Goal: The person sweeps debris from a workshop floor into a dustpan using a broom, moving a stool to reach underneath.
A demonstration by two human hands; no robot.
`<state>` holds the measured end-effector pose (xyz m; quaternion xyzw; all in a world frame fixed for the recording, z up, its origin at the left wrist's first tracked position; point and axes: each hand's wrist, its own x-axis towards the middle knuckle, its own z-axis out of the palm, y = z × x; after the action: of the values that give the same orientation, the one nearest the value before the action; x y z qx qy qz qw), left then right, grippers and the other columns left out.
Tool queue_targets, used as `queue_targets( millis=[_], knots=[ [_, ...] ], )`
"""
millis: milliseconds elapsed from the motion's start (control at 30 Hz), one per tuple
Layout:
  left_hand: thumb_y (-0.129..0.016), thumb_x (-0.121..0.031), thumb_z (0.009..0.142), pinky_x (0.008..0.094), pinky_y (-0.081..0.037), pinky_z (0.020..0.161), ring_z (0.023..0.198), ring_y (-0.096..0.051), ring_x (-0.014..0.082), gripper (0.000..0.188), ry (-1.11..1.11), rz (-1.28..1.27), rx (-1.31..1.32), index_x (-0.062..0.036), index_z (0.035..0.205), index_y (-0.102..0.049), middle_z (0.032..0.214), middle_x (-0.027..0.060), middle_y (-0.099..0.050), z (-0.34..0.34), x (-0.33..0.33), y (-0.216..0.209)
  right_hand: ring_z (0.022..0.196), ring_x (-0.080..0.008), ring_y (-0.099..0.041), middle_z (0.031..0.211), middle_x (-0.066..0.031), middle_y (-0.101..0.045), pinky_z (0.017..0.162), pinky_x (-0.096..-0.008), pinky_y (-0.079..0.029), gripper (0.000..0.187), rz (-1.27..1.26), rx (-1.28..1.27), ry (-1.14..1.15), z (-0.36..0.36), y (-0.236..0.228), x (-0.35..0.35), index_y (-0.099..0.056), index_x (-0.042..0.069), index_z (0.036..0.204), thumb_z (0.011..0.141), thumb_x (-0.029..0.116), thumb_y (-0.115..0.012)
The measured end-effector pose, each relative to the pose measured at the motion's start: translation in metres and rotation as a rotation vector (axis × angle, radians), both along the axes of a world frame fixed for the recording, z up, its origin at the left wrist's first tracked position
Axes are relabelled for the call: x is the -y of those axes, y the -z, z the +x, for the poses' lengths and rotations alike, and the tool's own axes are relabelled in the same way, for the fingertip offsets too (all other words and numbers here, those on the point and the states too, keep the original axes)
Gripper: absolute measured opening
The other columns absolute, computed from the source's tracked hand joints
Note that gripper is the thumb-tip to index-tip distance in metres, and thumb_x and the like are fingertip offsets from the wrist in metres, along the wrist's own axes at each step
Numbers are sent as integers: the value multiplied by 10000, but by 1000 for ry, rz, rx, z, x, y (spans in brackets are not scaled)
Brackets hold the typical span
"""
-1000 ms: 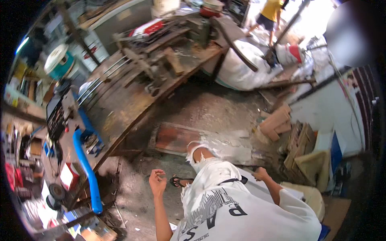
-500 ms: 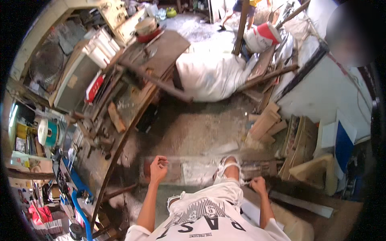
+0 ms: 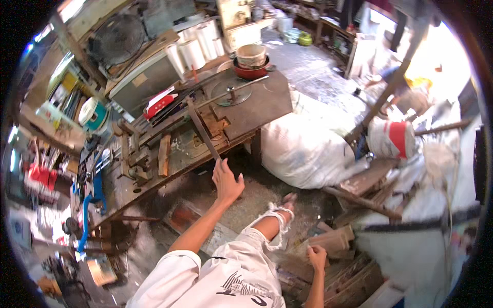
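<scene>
My left hand [image 3: 227, 180] reaches to the free end of a long bar [image 3: 203, 132] that juts out past the workbench's front edge. Its fingers point up at the bar's end, thumb apart; they look close to it or touching, without wrapping round it. Low on the right, my right hand [image 3: 317, 256] hangs with curled fingers, and nothing shows in it. A wooden block [image 3: 164, 155] lies on the workbench [image 3: 269, 100], beside clamp-like metal parts [image 3: 134, 163]. Farther back on the bench are a round glass-like disc [image 3: 233, 93] and a red bowl [image 3: 251, 73] with a pale bowl [image 3: 251, 55] in it.
A large white sack [image 3: 303, 149] bulges beside the bench's right end. Beyond it stand a slanting post [image 3: 387, 100] and a white-and-red bucket [image 3: 393, 138]. Wood offcuts [image 3: 334, 241] lie near my right hand. A blue curved tube [image 3: 83, 231] is at the left.
My view has swung left and I have moved nearer the workbench. My left hand has risen from beside my leg to the bar's end. The right hand still hangs low.
</scene>
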<state>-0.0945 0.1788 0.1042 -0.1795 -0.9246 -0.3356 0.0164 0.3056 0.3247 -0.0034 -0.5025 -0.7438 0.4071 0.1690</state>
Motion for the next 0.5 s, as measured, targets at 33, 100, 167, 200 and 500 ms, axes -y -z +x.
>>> queue_targets(
  millis=[33, 100, 167, 200, 500],
  knots=[
    [-589, -206, 761, 497, -210, 984, 1212, -263, 398, 632, 82, 96, -143, 35, 1255, -276, 1308, 258, -254, -2, 0, -10, 472, -122, -475, 493, -70, -506, 484, -274, -394, 121, 1, -127, 57, -5, -4, 1, -596, 1, 717, 767, 110, -617],
    [-583, -189, 757, 505, -171, 996, 1225, -245, 398, 650, 138, 221, -350, 9, 1281, -252, 1314, 241, -252, -16, 0, -44, 512, -110, -493, 568, -64, -544, 509, -253, -392, 53, 223, -175, -45, -47, -36, -29, -594, -11, 761, 751, 40, -582],
    [-596, -165, 744, 522, -170, 986, 1231, -244, 390, 630, 110, 339, -404, -10, 1264, -278, 1309, 233, -273, -61, 16, -59, 566, -80, -501, 677, -38, -585, 522, -230, -388, 81, 524, -369, -195, -109, -103, -59, -594, -30, 763, 723, -46, -525],
    [-599, -157, 735, 528, -175, 980, 1228, -253, 390, 624, 73, 303, -398, -16, 1256, -286, 1307, 231, -281, -74, 31, -74, 556, -75, -489, 657, -41, -575, 515, -230, -386, 110, 380, -360, -142, -129, -138, -64, -600, -30, 705, 719, -59, -495],
    [-562, -326, 783, 526, -214, 982, 1260, -254, 342, 699, -233, -272, 268, 12, 1307, -245, 1354, 200, -279, -110, 155, 5, 604, -93, -539, 639, -41, -594, 556, -262, -423, 233, 241, -260, -112, -126, -124, -25, -613, 5, 801, 773, 235, -640]
  ],
)
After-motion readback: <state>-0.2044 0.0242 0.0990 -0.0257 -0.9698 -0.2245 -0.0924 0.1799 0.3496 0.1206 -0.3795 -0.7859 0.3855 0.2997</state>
